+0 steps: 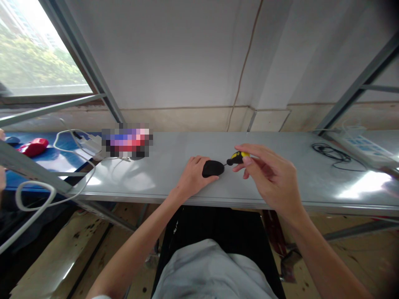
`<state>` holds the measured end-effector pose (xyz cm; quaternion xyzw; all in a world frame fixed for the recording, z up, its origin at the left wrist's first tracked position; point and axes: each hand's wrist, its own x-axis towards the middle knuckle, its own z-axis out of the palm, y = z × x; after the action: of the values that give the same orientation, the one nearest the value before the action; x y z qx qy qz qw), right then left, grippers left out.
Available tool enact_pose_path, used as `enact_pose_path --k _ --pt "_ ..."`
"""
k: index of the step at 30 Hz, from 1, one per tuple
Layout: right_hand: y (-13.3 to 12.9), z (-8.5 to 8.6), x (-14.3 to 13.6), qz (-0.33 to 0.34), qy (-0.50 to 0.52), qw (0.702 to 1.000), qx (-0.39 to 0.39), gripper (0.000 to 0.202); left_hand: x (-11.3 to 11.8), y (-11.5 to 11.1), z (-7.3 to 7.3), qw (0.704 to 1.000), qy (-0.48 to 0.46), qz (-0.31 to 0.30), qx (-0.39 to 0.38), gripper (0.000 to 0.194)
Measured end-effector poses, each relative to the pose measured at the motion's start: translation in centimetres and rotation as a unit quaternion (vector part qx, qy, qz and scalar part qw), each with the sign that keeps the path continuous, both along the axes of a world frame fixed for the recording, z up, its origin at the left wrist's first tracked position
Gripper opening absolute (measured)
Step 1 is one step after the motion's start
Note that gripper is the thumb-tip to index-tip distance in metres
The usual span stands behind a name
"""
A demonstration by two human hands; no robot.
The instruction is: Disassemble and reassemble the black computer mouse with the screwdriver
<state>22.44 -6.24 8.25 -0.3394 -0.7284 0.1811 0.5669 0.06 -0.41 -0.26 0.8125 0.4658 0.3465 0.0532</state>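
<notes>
A small black rounded object, shaped like a computer mouse [213,168], lies on the grey tabletop [177,145]. My left hand [195,173] grips it from the left, with the thumb along its near side and the fingers at its far side. In my right hand [268,172] is a yellow and black screwdriver [237,158], pinched by its handle between thumb and fingers. Its thin shaft points left, and the tip is at the right end of the black object; whether it touches is too small to tell.
A coiled black cable [333,153] and a white power strip [361,145] lie at the right. White cables [90,166] and a pixelated item [129,141] are at the left. Beyond the metal frame, a red mouse [35,147] rests on a blue surface [62,155], beside part of another person's hand.
</notes>
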Motion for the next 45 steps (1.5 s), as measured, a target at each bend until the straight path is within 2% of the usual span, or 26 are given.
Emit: enact_pose_path --k 6,26,34,45 --pt "0.10 -0.01 0.01 -0.019 -0.012 1.000 0.002 0.019 0.04 -0.05 0.12 1.000 0.001 -0.001 -0.005 0.051" --pt "0.40 0.05 0.15 0.016 0.003 1.000 -0.004 0.020 0.06 0.00 0.10 1.000 -0.008 -0.004 -0.012 0.053" --pt "0.32 -0.04 0.18 -0.006 -0.007 1.000 0.001 0.020 0.04 -0.01 0.10 1.000 0.000 0.000 -0.010 0.052" --pt "0.66 -0.21 0.18 -0.002 -0.013 1.000 0.001 0.018 -0.01 0.11 -0.09 1.000 0.002 0.000 -0.006 0.052"
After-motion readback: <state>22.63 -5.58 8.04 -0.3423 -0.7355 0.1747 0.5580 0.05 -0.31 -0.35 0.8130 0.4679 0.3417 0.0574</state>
